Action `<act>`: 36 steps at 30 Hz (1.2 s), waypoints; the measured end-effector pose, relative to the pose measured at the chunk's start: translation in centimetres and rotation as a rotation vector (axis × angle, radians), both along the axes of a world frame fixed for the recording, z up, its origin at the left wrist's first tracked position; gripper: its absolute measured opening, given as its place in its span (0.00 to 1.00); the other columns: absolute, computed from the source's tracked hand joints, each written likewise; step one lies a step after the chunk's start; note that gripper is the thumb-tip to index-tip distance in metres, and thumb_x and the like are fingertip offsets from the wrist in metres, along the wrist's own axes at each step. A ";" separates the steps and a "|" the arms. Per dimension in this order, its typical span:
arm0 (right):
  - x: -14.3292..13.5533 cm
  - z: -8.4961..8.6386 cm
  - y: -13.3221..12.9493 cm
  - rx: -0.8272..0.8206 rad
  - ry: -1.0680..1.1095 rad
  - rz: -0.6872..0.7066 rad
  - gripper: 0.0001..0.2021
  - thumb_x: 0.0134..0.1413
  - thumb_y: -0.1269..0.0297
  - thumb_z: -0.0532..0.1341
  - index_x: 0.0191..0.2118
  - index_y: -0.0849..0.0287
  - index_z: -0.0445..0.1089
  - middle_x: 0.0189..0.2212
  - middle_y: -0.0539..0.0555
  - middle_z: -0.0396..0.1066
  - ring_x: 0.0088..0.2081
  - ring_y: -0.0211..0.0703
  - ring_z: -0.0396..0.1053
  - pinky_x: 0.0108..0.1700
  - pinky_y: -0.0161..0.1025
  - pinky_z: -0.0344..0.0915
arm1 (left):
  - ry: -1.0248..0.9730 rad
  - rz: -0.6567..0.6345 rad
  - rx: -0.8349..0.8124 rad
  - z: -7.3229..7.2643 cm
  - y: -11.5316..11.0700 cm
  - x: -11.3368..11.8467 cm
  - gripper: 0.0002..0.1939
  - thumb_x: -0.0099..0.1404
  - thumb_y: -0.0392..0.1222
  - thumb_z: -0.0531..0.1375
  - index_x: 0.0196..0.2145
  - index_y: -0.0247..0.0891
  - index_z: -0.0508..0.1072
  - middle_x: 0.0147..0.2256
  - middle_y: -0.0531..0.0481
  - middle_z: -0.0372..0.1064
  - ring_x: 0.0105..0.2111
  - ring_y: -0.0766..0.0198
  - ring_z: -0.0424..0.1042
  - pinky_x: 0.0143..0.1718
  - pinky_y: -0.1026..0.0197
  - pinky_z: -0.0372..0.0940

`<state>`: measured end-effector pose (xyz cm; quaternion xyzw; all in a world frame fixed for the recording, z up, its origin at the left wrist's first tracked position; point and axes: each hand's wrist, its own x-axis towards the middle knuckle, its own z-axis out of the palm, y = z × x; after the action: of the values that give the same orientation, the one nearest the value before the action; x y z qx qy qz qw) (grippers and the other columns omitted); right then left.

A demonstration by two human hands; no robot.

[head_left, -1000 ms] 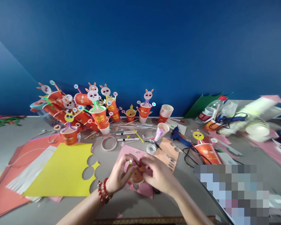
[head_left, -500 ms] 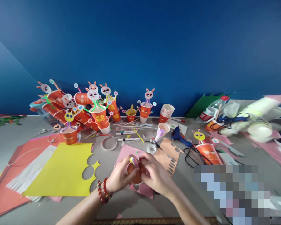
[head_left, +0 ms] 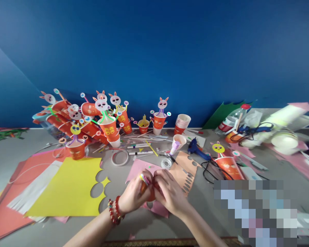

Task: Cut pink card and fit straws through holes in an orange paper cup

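My left hand [head_left: 134, 193] and my right hand [head_left: 170, 193] meet at the lower middle, both closed around an orange paper cup [head_left: 151, 195]. Fingers cover most of the cup. Thin coloured sticks [head_left: 144, 178], yellow, white and pink at their ends, stick up by my left fingers; their lower parts are hidden. Red bead bracelets [head_left: 114, 210] circle my left wrist. Under the hands lies pink paper [head_left: 158, 209], and peach paper [head_left: 186, 168] with cut-out holes is just right of them.
Yellow paper [head_left: 67, 187] with round cut-outs lies left. Cups with paper rabbit figures [head_left: 109, 128] crowd the back left. A blue glue gun [head_left: 197, 150] with a black cord, a rabbit cup [head_left: 228, 166] and a plastic bottle [head_left: 233, 120] are right. Tape rolls [head_left: 119, 157] and pens [head_left: 140, 153] lie in the middle.
My hands have drawn closer around the cup, so less of it shows. The sticks by my left fingers have shifted slightly left and tilted.
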<state>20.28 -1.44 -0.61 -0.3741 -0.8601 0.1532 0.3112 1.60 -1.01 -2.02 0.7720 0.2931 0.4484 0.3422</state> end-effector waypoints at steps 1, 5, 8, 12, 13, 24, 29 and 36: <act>0.0 0.0 0.0 0.021 -0.014 -0.003 0.08 0.56 0.76 0.56 0.40 0.57 0.64 0.40 0.58 0.68 0.43 0.53 0.65 0.45 0.49 0.67 | 0.000 0.000 -0.004 0.0 0.0 0.0 0.08 0.67 0.31 0.54 0.41 0.42 0.61 0.37 0.47 0.64 0.39 0.59 0.67 0.43 0.55 0.66; -0.3 0.2 -0.2 0.075 -0.053 -0.032 0.09 0.57 0.78 0.55 0.38 0.57 0.64 0.36 0.56 0.70 0.40 0.51 0.67 0.47 0.49 0.64 | -0.010 0.009 -0.014 0.2 0.0 0.0 0.08 0.67 0.31 0.53 0.42 0.42 0.61 0.38 0.46 0.65 0.39 0.58 0.67 0.42 0.55 0.66; -0.3 0.5 -0.3 0.082 -0.105 -0.053 0.08 0.60 0.78 0.55 0.37 0.57 0.65 0.33 0.55 0.71 0.37 0.48 0.68 0.45 0.47 0.63 | -0.019 0.025 0.013 0.0 -0.1 0.0 0.09 0.67 0.30 0.53 0.42 0.42 0.61 0.38 0.46 0.64 0.39 0.58 0.67 0.42 0.54 0.66; -0.3 0.5 -0.2 0.064 -0.181 -0.082 0.07 0.60 0.77 0.58 0.39 0.58 0.67 0.28 0.53 0.70 0.33 0.47 0.68 0.41 0.43 0.63 | -0.037 0.053 0.054 -0.4 0.0 0.1 0.09 0.66 0.30 0.53 0.41 0.42 0.61 0.37 0.47 0.63 0.38 0.58 0.66 0.41 0.54 0.66; -0.3 0.5 -0.3 0.040 -0.175 -0.079 0.07 0.60 0.77 0.58 0.40 0.58 0.67 0.29 0.53 0.71 0.33 0.47 0.68 0.40 0.42 0.63 | -0.035 0.061 0.060 -0.5 0.1 0.1 0.10 0.66 0.30 0.53 0.41 0.42 0.61 0.37 0.47 0.63 0.38 0.58 0.66 0.41 0.55 0.66; -0.5 0.7 -0.5 0.084 -0.103 -0.048 0.10 0.60 0.80 0.52 0.41 0.58 0.64 0.32 0.55 0.71 0.36 0.50 0.66 0.41 0.47 0.63 | 0.006 0.076 0.063 -0.5 0.1 -0.1 0.17 0.59 0.24 0.53 0.42 0.42 0.60 0.37 0.48 0.62 0.37 0.60 0.64 0.40 0.56 0.64; 0.1 -0.3 -0.4 -0.066 0.164 -0.034 0.09 0.60 0.77 0.55 0.41 0.56 0.63 0.34 0.54 0.71 0.37 0.47 0.68 0.39 0.40 0.64 | -0.002 0.054 0.002 -0.7 0.1 0.0 0.17 0.59 0.23 0.53 0.42 0.42 0.60 0.38 0.48 0.63 0.38 0.59 0.65 0.42 0.56 0.64; 1.0 0.4 -0.1 -0.378 0.358 -0.019 0.07 0.60 0.76 0.56 0.39 0.56 0.65 0.34 0.51 0.70 0.37 0.43 0.69 0.40 0.36 0.64 | 0.021 0.053 0.011 -0.7 0.0 -0.2 0.18 0.59 0.23 0.52 0.42 0.43 0.60 0.37 0.49 0.62 0.38 0.59 0.64 0.41 0.56 0.64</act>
<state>21.27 -1.55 -0.16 -0.4004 -0.7441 0.3720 0.3843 1.40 -1.01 -2.75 0.7704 0.3147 0.4508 0.3229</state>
